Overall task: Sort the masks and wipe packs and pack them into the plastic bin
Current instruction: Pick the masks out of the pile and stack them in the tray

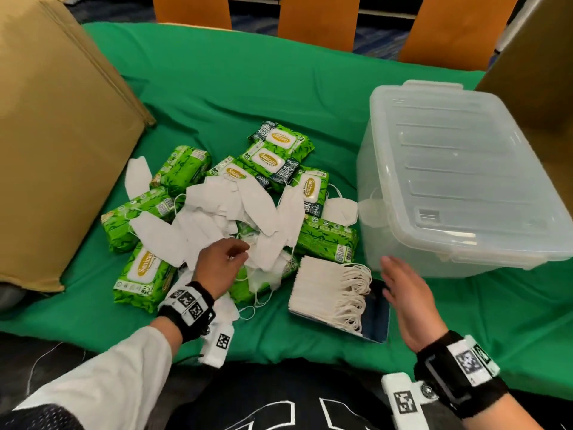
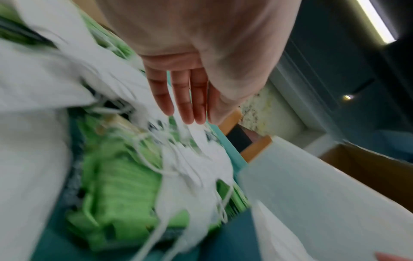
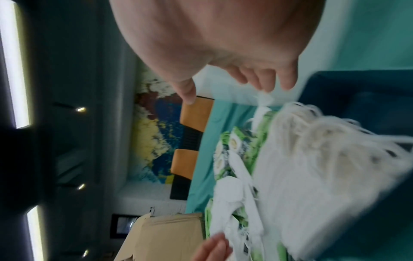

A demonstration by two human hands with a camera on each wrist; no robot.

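Sorting under way, packing not begun. Plastic bin [image 1: 459, 181]: lidded, apparently empty, on green-draped surface [image 1: 217, 88], right. Stacked masks [image 1: 325, 293]: one neat pile on a dark tray, just left of the bin. Loose masks [image 1: 217, 218] and wipe packs [image 1: 183, 169]: mixed heap, centre, unsorted. Left hand [image 1: 221, 262]: reaching into the heap, fingers extended and relaxed, nothing gripped. Right hand [image 1: 403, 293]: flat, fingers straight, empty, between stack and bin.

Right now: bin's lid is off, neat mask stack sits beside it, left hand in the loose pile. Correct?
Not quite. The head view shows the lid closed on the plastic bin. The neat mask stack does sit beside it, and the left hand is in the loose pile.
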